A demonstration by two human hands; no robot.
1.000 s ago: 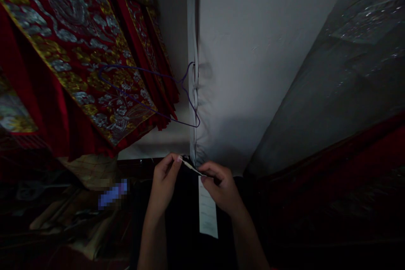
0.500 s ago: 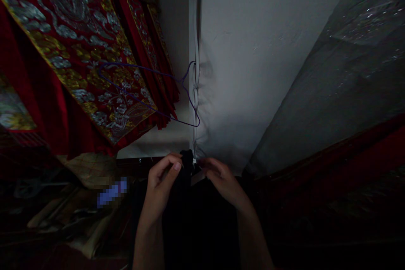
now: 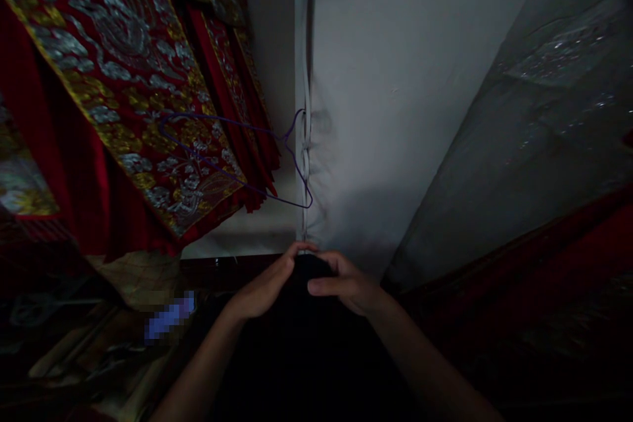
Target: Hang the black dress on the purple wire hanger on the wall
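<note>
My left hand (image 3: 267, 288) and my right hand (image 3: 353, 287) come together low in the middle of the view, with their fingertips close to each other. Between them is a piece of black cloth (image 3: 310, 268), its shape lost in the dark. The fingers of both hands curve over its far edge, and my right thumb lies across its near side. Just beyond the fingertips, a purple wire hanger (image 3: 237, 175) hangs from a pale cord (image 3: 305, 86) that runs along the wall.
Red garments with gold and silver embroidery (image 3: 163, 105) hang at left. A grey plastic cover (image 3: 524, 99) slants along the right, above red cloth (image 3: 558, 237). Assorted dark items and a blurred blue patch (image 3: 171, 318) lie at lower left. The white wall (image 3: 395, 66) stands ahead.
My hands have closed in on each other over the black cloth. A pale piece beside my right hand no longer shows. The hanger sits slightly lower in view.
</note>
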